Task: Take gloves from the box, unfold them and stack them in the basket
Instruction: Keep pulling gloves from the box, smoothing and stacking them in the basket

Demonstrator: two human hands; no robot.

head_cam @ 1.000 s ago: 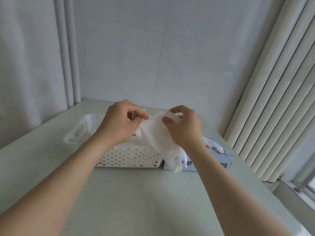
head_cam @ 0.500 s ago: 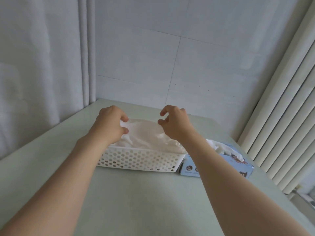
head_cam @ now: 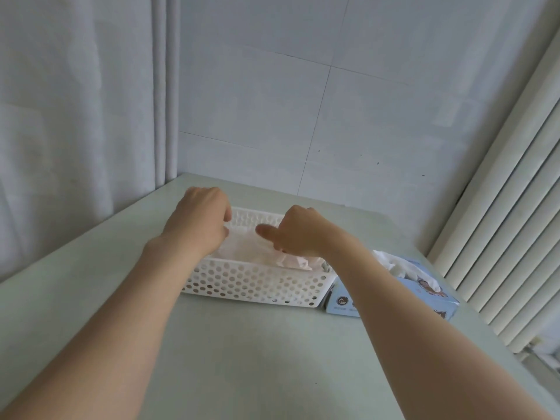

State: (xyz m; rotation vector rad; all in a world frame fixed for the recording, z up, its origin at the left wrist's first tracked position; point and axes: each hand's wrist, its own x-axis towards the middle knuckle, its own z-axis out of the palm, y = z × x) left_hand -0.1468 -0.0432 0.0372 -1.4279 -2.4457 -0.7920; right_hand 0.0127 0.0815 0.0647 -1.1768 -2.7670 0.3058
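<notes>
Tiled wall, curtain, blinds; pale green table. Step: laying unfolded glove into white basket, directly beneath both hands. Left hand: fingers curled down at glove's edge, tips hidden, grip or mere touch unclear. Right hand: thumb out toward left hand, fingers curled onto glove, hold also unclear. Next, likely: let go, flatten, then reach box just right of right forearm, next glove poking out.

One view only: head-worn wide-angle camera, close above the tabletop, facing forward and down toward the tiled wall behind it. Forearms enter from the bottom corners; left hand and right hand sit mid-frame.
</notes>
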